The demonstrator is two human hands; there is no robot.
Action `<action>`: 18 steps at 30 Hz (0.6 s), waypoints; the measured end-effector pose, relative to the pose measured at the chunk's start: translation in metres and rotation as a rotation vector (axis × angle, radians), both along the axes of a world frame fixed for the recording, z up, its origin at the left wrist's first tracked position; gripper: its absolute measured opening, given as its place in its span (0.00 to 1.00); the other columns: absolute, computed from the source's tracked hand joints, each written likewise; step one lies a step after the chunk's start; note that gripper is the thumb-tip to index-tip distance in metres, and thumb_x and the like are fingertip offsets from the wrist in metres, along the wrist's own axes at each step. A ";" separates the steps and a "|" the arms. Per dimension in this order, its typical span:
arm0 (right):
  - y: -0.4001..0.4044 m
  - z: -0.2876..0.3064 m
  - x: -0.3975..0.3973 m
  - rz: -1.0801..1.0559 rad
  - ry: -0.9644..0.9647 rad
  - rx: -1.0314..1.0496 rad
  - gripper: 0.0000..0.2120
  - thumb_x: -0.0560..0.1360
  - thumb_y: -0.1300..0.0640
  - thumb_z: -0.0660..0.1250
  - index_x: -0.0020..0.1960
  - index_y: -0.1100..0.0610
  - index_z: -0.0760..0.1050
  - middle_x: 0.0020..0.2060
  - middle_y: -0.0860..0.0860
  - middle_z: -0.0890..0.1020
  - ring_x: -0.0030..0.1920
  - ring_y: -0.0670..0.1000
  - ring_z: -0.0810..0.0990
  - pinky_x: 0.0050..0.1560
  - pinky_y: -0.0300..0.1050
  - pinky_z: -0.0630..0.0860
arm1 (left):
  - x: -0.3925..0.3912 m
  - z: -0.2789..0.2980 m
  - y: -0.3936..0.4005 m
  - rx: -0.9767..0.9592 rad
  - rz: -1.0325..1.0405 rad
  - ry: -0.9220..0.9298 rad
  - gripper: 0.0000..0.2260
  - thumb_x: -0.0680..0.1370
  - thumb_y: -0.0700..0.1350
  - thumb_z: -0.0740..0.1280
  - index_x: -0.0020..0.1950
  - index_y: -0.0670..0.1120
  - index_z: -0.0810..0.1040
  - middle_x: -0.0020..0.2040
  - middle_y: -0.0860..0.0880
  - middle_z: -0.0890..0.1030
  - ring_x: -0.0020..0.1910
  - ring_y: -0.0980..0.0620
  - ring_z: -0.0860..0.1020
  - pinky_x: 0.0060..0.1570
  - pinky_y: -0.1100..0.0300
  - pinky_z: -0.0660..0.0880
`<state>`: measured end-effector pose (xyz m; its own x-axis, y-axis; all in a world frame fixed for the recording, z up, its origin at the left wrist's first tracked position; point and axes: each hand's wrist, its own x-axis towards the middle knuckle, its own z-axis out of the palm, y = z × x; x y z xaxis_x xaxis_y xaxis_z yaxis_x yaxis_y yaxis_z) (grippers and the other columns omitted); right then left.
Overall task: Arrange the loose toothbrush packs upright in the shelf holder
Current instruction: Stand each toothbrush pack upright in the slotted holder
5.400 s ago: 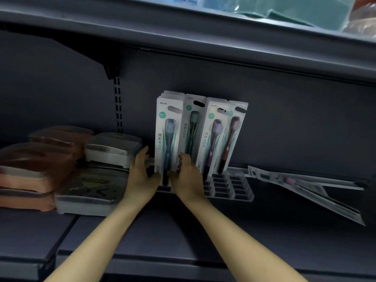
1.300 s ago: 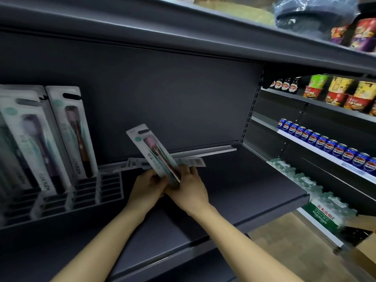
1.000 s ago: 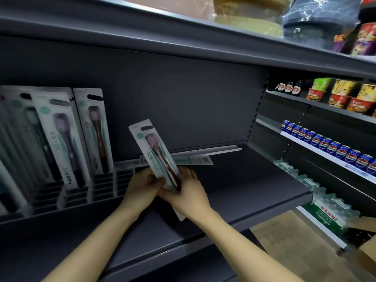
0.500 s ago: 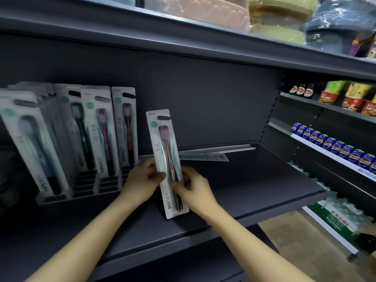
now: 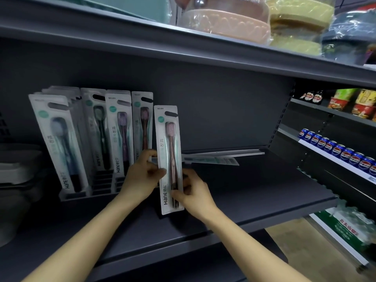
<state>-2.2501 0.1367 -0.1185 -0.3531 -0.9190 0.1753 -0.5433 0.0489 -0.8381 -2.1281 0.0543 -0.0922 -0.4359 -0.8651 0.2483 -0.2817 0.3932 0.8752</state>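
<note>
Now pink toothbrush pack [image 5: 169, 159] upright, closer to holder [image 5: 81, 193].

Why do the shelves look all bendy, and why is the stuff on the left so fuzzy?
Head view: the wide lens bows the upper shelf edge and tilts the corners; the soap boxes at far left sit dim and blurred; the held toothbrush pack, gripped by the left hand and right hand, is sharp enough to read; glare glints on the wrapped tubs above.

Shelf [image 5: 264, 186] right of holder [image 5: 81, 195] open; flat packs [image 5: 211, 159] at back.
</note>
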 end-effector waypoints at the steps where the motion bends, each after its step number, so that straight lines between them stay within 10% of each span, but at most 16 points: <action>1: -0.001 -0.001 0.001 -0.001 -0.013 0.000 0.22 0.71 0.59 0.68 0.63 0.52 0.68 0.46 0.51 0.80 0.46 0.50 0.80 0.47 0.43 0.78 | 0.001 0.001 0.000 -0.017 0.004 0.006 0.16 0.74 0.40 0.68 0.60 0.47 0.69 0.38 0.51 0.80 0.38 0.58 0.78 0.37 0.68 0.70; 11: -0.014 -0.005 0.003 -0.064 -0.065 -0.019 0.20 0.71 0.61 0.68 0.61 0.54 0.68 0.39 0.42 0.77 0.42 0.44 0.77 0.40 0.30 0.73 | 0.008 0.000 0.001 -0.101 -0.012 0.031 0.18 0.73 0.35 0.66 0.61 0.49 0.75 0.47 0.55 0.77 0.41 0.68 0.73 0.36 0.84 0.67; 18: -0.032 0.001 0.009 -0.061 -0.021 -0.070 0.19 0.72 0.61 0.67 0.60 0.53 0.68 0.41 0.43 0.77 0.43 0.45 0.78 0.39 0.29 0.73 | 0.012 -0.005 -0.014 0.009 -0.042 0.111 0.21 0.75 0.35 0.62 0.66 0.51 0.71 0.58 0.49 0.78 0.52 0.57 0.77 0.44 0.74 0.72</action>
